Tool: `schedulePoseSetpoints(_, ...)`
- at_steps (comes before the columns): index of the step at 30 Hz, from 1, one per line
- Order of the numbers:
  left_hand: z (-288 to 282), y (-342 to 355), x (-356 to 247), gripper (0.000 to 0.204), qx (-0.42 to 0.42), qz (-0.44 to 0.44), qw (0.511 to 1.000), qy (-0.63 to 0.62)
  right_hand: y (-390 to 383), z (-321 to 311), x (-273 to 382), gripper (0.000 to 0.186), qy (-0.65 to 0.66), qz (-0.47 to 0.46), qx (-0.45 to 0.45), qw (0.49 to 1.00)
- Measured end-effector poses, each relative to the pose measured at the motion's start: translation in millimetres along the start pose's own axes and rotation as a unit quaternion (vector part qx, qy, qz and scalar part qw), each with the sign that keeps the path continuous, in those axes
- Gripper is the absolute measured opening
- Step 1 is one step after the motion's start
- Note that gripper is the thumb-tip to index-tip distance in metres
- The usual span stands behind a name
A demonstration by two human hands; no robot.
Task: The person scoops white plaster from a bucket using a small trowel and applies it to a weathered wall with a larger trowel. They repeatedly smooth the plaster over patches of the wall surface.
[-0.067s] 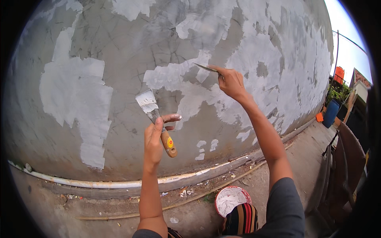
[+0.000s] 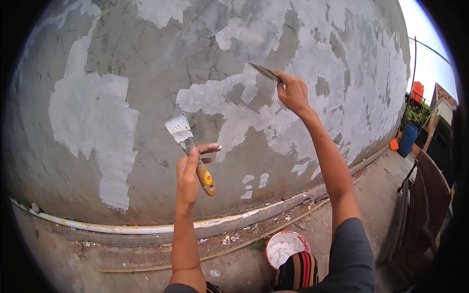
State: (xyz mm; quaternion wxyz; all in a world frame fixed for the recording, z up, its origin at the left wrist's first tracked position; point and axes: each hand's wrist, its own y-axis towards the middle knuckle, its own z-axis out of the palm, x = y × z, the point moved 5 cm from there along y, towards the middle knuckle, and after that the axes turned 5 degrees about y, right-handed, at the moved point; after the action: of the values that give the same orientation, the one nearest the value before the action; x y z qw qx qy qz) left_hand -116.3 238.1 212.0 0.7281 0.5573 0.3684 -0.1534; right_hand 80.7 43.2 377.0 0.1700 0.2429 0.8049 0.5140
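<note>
My left hand (image 2: 189, 171) grips a putty knife (image 2: 206, 179) by its wooden handle, blade tilted up and coated with white filler. Some of its fingers stretch past the handle, with white smears on a fingertip. Higher and to the right, my right hand (image 2: 293, 93) is closed on a thin flat scraper blade (image 2: 264, 72), seen nearly edge-on, its tip pointing up and left close to the wall. Whether the blade touches the wall I cannot tell. The grey cracked wall (image 2: 156, 93) carries broad patches of white filler (image 2: 95, 110).
A red-rimmed bucket of white filler (image 2: 286, 246) stands by my knee. Along the wall's foot run a white pipe (image 2: 122, 228) and a bamboo pole (image 2: 220, 255). At the right are a brown bench-like object (image 2: 425, 195) and a blue barrel (image 2: 407, 139).
My right hand has moved up and slightly right with the scraper blade, exposing more of the white patch beneath it. My left hand and the putty knife have barely shifted.
</note>
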Motion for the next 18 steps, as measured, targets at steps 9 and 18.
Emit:
schedulePoseSetpoints(9,-6.1,6.2,32.6,0.054,-0.016,-0.029,0.999,0.01,126.8,-20.0,-96.9,0.047,-0.114,0.043,-0.163,0.979)
schedulePoseSetpoints(18,-1.7,7.9,47.0,0.052,-0.031,-0.033,0.999,0.019,-1.2,85.0,-58.1,0.059,-0.139,-0.043,-0.121,0.982)
